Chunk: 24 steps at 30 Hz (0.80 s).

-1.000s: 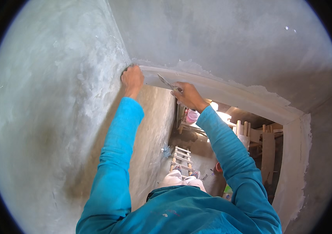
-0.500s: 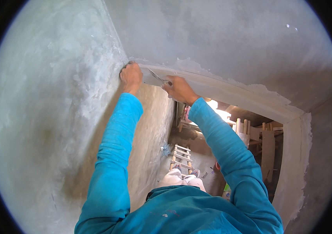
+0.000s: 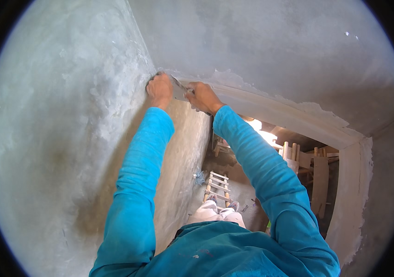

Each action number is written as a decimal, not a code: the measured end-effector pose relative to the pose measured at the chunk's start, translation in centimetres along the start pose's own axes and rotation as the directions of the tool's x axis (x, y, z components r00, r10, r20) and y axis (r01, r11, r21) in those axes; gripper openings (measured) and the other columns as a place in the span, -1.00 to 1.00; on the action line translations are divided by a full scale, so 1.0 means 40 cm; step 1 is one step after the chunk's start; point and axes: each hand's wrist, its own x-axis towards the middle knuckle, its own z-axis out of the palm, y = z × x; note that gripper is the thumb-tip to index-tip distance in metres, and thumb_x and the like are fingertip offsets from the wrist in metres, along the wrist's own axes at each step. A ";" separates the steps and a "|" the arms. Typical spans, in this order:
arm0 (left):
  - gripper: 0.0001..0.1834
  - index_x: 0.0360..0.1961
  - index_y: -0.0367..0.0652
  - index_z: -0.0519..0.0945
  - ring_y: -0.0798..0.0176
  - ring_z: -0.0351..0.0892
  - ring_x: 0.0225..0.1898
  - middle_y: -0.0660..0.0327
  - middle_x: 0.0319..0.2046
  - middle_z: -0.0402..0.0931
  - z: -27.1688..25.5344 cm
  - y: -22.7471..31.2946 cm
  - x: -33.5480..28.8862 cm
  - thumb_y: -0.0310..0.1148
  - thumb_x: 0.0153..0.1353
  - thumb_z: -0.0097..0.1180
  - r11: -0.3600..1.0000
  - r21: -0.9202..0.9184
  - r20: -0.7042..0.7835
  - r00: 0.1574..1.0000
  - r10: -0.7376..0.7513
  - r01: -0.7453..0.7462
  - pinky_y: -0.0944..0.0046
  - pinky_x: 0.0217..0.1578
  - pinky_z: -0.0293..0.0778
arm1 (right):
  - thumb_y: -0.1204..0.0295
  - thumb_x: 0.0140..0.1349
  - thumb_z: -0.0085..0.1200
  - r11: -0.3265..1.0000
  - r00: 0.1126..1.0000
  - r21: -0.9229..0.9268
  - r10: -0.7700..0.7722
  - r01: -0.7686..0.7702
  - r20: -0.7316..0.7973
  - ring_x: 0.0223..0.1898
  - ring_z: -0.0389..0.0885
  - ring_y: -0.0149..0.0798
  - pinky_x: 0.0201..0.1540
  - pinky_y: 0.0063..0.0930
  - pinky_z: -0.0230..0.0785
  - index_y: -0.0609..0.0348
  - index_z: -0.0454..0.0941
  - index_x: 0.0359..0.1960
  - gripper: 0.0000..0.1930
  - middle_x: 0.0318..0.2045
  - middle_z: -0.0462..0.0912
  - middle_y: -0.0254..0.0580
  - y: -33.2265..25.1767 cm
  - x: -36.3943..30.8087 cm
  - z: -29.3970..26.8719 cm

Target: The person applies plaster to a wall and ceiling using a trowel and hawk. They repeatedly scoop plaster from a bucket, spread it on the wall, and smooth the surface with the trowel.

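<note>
My left hand [image 3: 160, 90] is closed against the corner where the left wall meets the upper edge of a wall opening. Whatever its fingers hold is hidden from view. Just to its right, my right hand [image 3: 204, 97] grips a thin-bladed metal hand tool [image 3: 177, 83], whose exact kind I cannot make out. The blade points up and left along the pale plastered edge [image 3: 261, 101] of the opening, with its tip near my left hand.
A grey plastered wall [image 3: 63, 138] rises at the left, another grey surface [image 3: 261, 41] above. Far below, a ladder [image 3: 219, 184] of wooden rungs stands by my feet. Wooden planks [image 3: 319, 184] and poles lie beyond the opening. A blue tangle [image 3: 199, 177] is beside the left wall.
My right hand has moved left with the tool, bringing the blade close to my left hand. The left hand stays at the corner. The view has shifted slightly.
</note>
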 end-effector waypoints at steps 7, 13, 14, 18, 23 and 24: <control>-0.79 -0.17 -0.25 0.70 -0.22 0.70 -0.07 -0.15 -0.16 0.69 -0.002 0.000 -0.003 -0.39 0.22 0.18 1.000 0.014 -0.012 1.000 0.018 -0.018 -0.07 -0.06 0.63 | 0.39 0.34 0.09 0.995 0.993 -0.049 -0.086 0.083 -0.085 -0.48 0.65 -0.29 -0.41 -0.36 0.56 0.19 0.59 0.15 -0.63 -0.34 0.67 -0.06 0.028 -0.022 -0.029; -0.79 -0.15 -0.25 0.69 -0.21 0.71 -0.08 -0.13 -0.17 0.70 0.003 0.001 -0.004 -0.40 0.26 0.12 1.000 0.015 -0.046 0.999 0.007 -0.006 -0.06 -0.07 0.63 | 0.38 0.35 0.12 0.989 0.982 -0.069 -0.142 0.134 -0.125 -0.50 0.64 -0.32 -0.44 -0.38 0.52 0.18 0.57 0.18 -0.61 -0.34 0.65 -0.08 0.092 -0.125 -0.120; -0.78 -0.14 -0.25 0.69 -0.21 0.71 -0.08 -0.13 -0.17 0.70 0.003 0.002 -0.004 -0.40 0.27 0.11 1.000 0.020 -0.061 0.998 0.013 -0.012 -0.06 -0.07 0.63 | 0.37 0.35 0.12 0.989 0.984 -0.109 -0.118 0.103 -0.136 -0.51 0.64 -0.33 -0.45 -0.39 0.52 0.19 0.56 0.19 -0.61 -0.35 0.64 -0.09 0.101 -0.143 -0.138; -0.72 -0.02 -0.33 0.61 -0.16 0.71 -0.04 -0.12 -0.11 0.69 -0.006 0.007 -0.003 -0.42 0.33 0.03 0.999 0.051 0.018 1.000 0.010 -0.011 -0.04 -0.07 0.64 | 0.40 0.37 0.11 0.999 0.990 -0.034 -0.028 0.024 -0.138 -0.53 0.62 -0.38 -0.53 -0.46 0.50 0.24 0.55 0.19 -0.61 -0.36 0.64 -0.15 0.133 -0.224 -0.203; -0.70 0.02 -0.35 0.60 -0.15 0.69 -0.01 -0.14 -0.09 0.68 -0.015 0.010 -0.003 -0.43 0.33 0.05 0.999 0.040 0.056 0.998 -0.004 0.002 -0.03 -0.05 0.63 | 0.43 0.36 0.11 0.999 0.984 0.000 0.031 -0.032 -0.177 -0.54 0.60 -0.43 -0.56 -0.51 0.47 0.25 0.55 0.17 -0.63 -0.41 0.62 -0.20 0.165 -0.313 -0.248; -0.70 0.02 -0.35 0.60 -0.16 0.69 -0.01 -0.14 -0.09 0.68 -0.015 0.010 -0.003 -0.43 0.33 0.06 0.999 0.039 0.053 0.999 0.001 -0.003 -0.03 -0.05 0.63 | 0.44 0.35 0.11 0.997 0.977 -0.023 0.073 -0.079 -0.199 -0.54 0.60 -0.44 -0.57 -0.52 0.47 0.25 0.55 0.17 -0.63 -0.42 0.62 -0.21 0.167 -0.325 -0.248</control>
